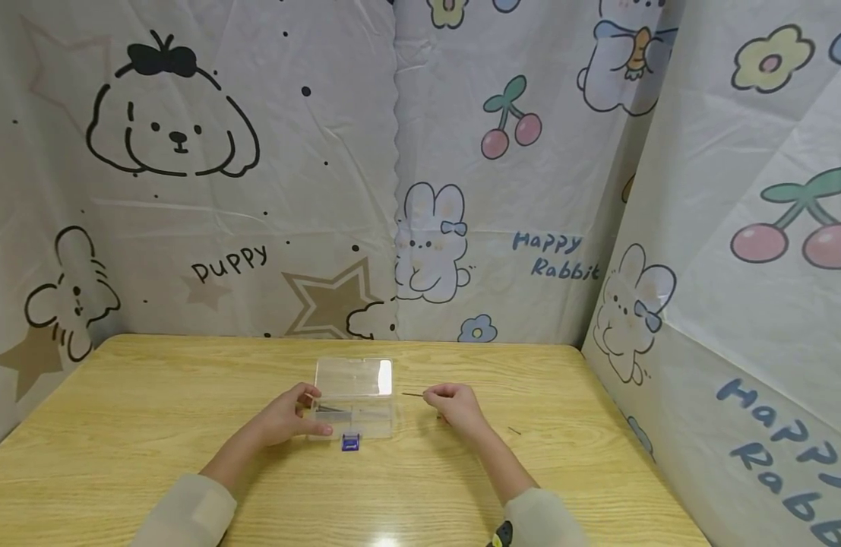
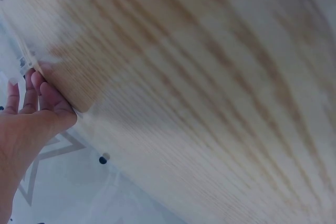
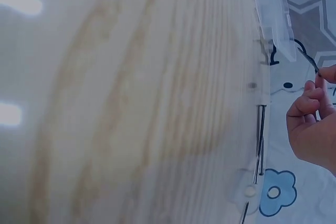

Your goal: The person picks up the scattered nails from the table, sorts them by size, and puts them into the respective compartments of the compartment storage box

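Where the ground beyond both hands rises, printed cloth (image 1: 324, 152) hangs as backdrop: puppy, rabbits, cherries, stars, flowers; a further stretch of it stands to the right of the right hand. Worktop (image 1: 393, 486) below the hands: pale yellow wood grain, reaching past them on either side. Light sleeves (image 1: 188, 513) behind both hands, a dark-and-yellow patch on the right one.

Between the hands, nearer the left: clear plastic box (image 1: 374, 435), resting on the worktop, divided inside. Its lid (image 1: 352, 377) stands raised on the side away from the person.

Left hand (image 1: 283, 418) grips the box's left end, thumb along the near side, fingers farther back. Right hand (image 1: 457, 409) is well apart from the left, thumb and fingers pinching a thin dark rod (image 1: 412, 394); the rod points left, toward the box, its tip short of the wall.

Small blue clasp (image 1: 350, 442) at the box's near edge, just right of the left thumb. Thin dark pieces (image 1: 333, 409) in the compartment beside the left hand; count unclear. Loose rod (image 1: 514, 431) on the worktop, right of the right hand. Another small dark bit (image 1: 439, 417) just under that hand's fingers, partly hidden.
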Demonstrator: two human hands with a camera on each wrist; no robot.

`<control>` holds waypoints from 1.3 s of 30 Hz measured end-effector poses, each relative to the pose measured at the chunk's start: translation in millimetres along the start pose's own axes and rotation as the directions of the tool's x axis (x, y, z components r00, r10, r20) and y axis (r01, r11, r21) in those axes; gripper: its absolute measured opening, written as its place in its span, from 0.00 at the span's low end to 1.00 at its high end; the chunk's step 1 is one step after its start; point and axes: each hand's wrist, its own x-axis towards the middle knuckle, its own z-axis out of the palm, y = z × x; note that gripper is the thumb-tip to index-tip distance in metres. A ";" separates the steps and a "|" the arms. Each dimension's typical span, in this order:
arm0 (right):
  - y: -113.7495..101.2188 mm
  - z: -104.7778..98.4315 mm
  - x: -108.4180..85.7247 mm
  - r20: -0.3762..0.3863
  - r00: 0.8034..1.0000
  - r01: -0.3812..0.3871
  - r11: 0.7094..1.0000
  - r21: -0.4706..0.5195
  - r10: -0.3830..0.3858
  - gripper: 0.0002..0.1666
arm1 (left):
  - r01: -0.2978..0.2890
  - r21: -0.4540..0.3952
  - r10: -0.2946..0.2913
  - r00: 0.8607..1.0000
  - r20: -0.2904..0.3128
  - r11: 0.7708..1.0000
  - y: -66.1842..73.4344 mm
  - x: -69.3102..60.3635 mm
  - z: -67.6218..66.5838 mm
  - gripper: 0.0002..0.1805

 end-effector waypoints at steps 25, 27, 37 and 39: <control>0.3 51.2 10.8 0.075 0.997 -0.008 1.000 0.019 0.007 0.13 | 0.006 0.001 -0.006 1.000 -0.006 1.000 1.1 0.1 -0.3 0.40; 1.1 53.8 12.2 0.071 0.998 -0.003 1.000 0.018 0.001 0.13 | 0.006 -0.001 -0.006 1.000 -0.006 1.000 1.0 0.5 -0.2 0.40; -0.9 60.0 13.0 0.074 0.997 0.019 1.000 -0.012 -0.018 0.13 | 0.018 -0.004 -0.018 1.000 -0.012 1.000 0.6 1.8 0.3 0.40; -1.2 60.8 13.0 0.069 0.997 0.019 1.000 -0.022 -0.018 0.12 | 0.022 0.000 -0.022 1.000 -0.014 1.000 0.1 2.1 0.7 0.40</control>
